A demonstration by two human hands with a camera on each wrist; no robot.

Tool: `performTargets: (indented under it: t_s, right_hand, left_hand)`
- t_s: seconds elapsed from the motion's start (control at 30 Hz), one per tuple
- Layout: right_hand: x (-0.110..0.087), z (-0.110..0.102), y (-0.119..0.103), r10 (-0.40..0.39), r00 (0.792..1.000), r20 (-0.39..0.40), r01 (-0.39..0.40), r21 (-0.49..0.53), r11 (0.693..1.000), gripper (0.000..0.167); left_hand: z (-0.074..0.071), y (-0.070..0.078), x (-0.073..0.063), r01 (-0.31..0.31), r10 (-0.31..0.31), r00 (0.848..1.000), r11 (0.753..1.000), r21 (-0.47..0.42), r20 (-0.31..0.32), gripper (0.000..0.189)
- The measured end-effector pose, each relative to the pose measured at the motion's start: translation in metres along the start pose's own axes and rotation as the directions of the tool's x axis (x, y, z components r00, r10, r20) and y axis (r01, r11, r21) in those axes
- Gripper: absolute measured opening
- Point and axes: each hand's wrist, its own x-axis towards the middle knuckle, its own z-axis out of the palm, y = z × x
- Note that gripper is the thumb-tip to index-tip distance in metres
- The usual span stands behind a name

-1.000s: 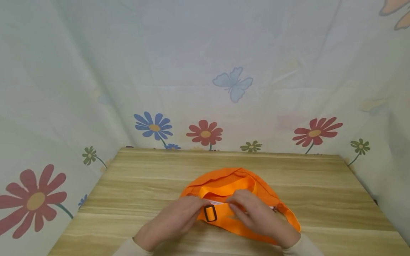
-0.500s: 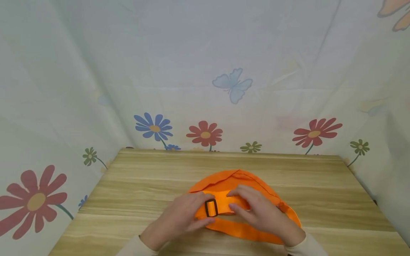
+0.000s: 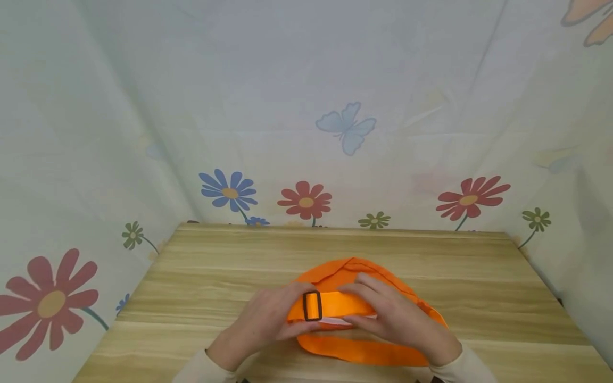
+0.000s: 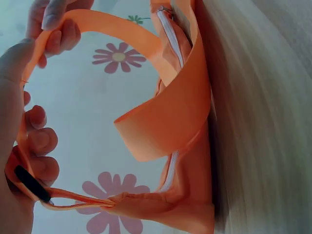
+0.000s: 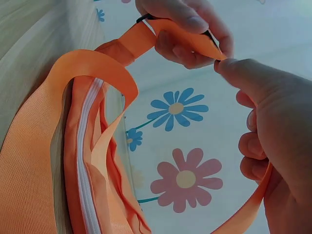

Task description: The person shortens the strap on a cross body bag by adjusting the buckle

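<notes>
An orange waist bag (image 3: 335,272) lies on the wooden table, its white zipper (image 5: 84,156) showing along one edge. Its orange strap (image 3: 341,305) is lifted above the bag between both hands. My left hand (image 3: 268,314) grips the strap beside a black slider buckle (image 4: 32,184), thumb on one side and curled fingers on the other. A short way to the right, my right hand (image 3: 399,319) pinches the same strap between thumb and fingers. A free strap end (image 4: 161,122) loops out over the bag, touched by neither hand.
The wooden table (image 3: 215,266) runs back to a pale cloth backdrop (image 3: 268,106) printed with flowers and a butterfly. More of the bag's strap (image 3: 364,352) curves along the table's near side, below the hands.
Both hands have raised the strap off the bag and turned it flatter toward the camera. Its loop behind the hands is no longer seen in the head view. The bag's far edge has come slightly nearer.
</notes>
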Motion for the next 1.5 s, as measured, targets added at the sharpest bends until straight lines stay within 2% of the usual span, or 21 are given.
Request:
performTargets:
  t_s: [0.23,0.33,0.53,0.77,0.87,1.0,1.1,1.23,1.33,1.43,1.5]
  right_hand:
    - [0.0,0.002,-0.002,0.038,0.998,-0.053,-0.033,0.08,0.996,0.04]
    - [0.001,0.004,-0.002,0.054,0.996,-0.073,-0.046,0.105,0.993,0.038]
    - [0.004,0.005,-0.005,0.097,0.991,-0.093,-0.082,0.155,0.984,0.039]
    - [0.007,0.007,-0.008,0.112,0.989,-0.099,-0.092,0.183,0.979,0.037]
    - [0.01,0.007,-0.01,0.112,0.989,-0.098,-0.091,0.202,0.975,0.04]
    - [0.014,0.01,-0.014,0.112,0.989,-0.097,-0.089,0.212,0.973,0.041]
    - [0.018,0.011,-0.016,0.105,0.99,-0.097,-0.084,0.203,0.976,0.041]
    - [0.017,0.009,-0.016,0.129,0.989,-0.067,-0.117,0.167,0.979,0.046]
    - [0.012,0.003,-0.013,0.174,0.983,-0.055,-0.166,0.125,0.978,0.052]
    - [0.006,-0.001,-0.008,0.185,0.98,-0.075,-0.176,0.111,0.978,0.054]
    - [0.004,-0.002,-0.005,0.162,0.982,-0.093,-0.151,0.11,0.982,0.054]
  left_hand:
    - [-0.001,0.003,0.001,0.014,-0.018,0.999,0.996,-0.088,-0.046,0.062]
    - [0.001,0.004,0.0,0.046,-0.053,0.997,0.988,-0.149,-0.047,0.059]
    - [0.004,0.007,0.0,0.14,-0.15,0.989,0.945,-0.297,-0.012,0.056]
    - [0.004,0.01,0.001,0.172,-0.19,0.982,0.892,-0.419,-0.002,0.055]
    - [0.005,0.011,0.002,0.166,-0.189,0.982,0.877,-0.451,-0.006,0.055]
    - [0.007,0.011,0.005,0.115,-0.145,0.989,0.881,-0.458,-0.03,0.052]
    - [0.009,0.012,0.006,0.085,-0.122,0.991,0.874,-0.479,-0.046,0.047]
    - [0.007,0.013,0.005,0.14,-0.185,0.982,0.827,-0.545,-0.029,0.043]
    - [0.003,0.011,0.002,0.165,-0.234,0.971,0.799,-0.578,-0.047,0.042]
    - [0.001,0.006,0.0,0.129,-0.23,0.968,0.797,-0.59,-0.098,0.042]
    - [0.001,0.003,-0.001,0.097,-0.21,0.97,0.796,-0.597,-0.122,0.042]
